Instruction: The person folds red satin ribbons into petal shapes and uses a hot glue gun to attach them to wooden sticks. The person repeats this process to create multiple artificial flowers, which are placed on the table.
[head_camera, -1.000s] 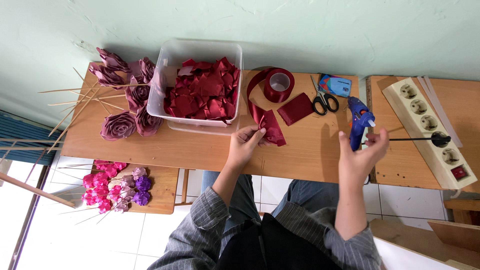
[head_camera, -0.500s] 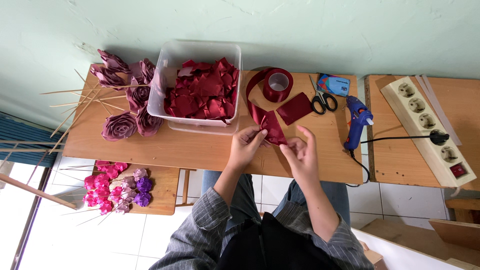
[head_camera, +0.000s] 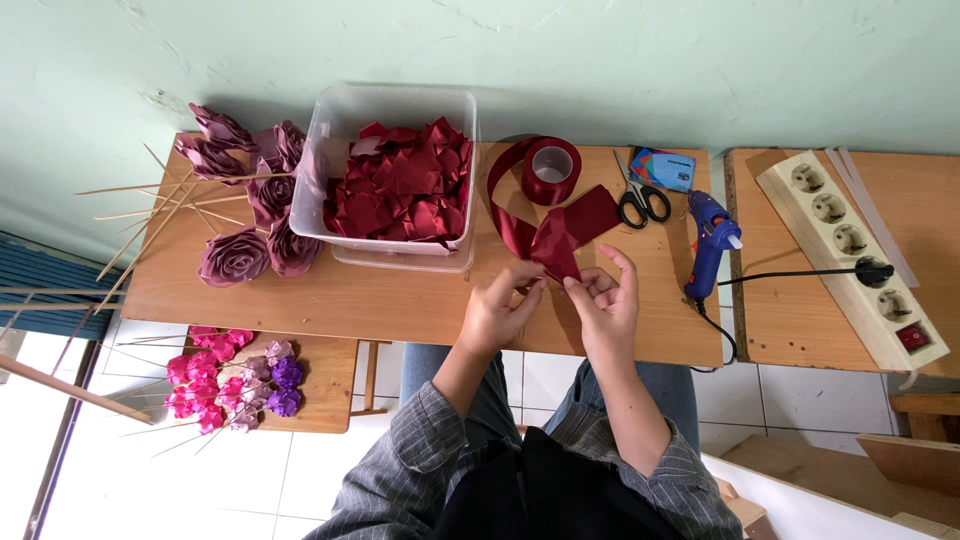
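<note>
Both hands work a folded piece of dark red ribbon (head_camera: 555, 250) at the front middle of the wooden table (head_camera: 300, 295). My left hand (head_camera: 497, 310) pinches its lower left edge. My right hand (head_camera: 607, 303) pinches its lower right tip, fingers spread upward. The ribbon strip runs back to a dark red ribbon roll (head_camera: 550, 167) behind the hands. A blue glue gun (head_camera: 708, 240) stands on the table to the right of my right hand, untouched.
A clear plastic tub (head_camera: 330, 135) holds several dark red ribbon pieces. Ribbon roses on sticks (head_camera: 245, 200) lie at the left. Black scissors (head_camera: 640, 200), a small blue box (head_camera: 662, 168), a white power strip (head_camera: 850, 250) sit right. Pink and purple flowers (head_camera: 225, 385) rest on a lower stool.
My right hand has set the glue gun down on the table and moved left to the ribbon piece. Both hands now hold the ribbon together.
</note>
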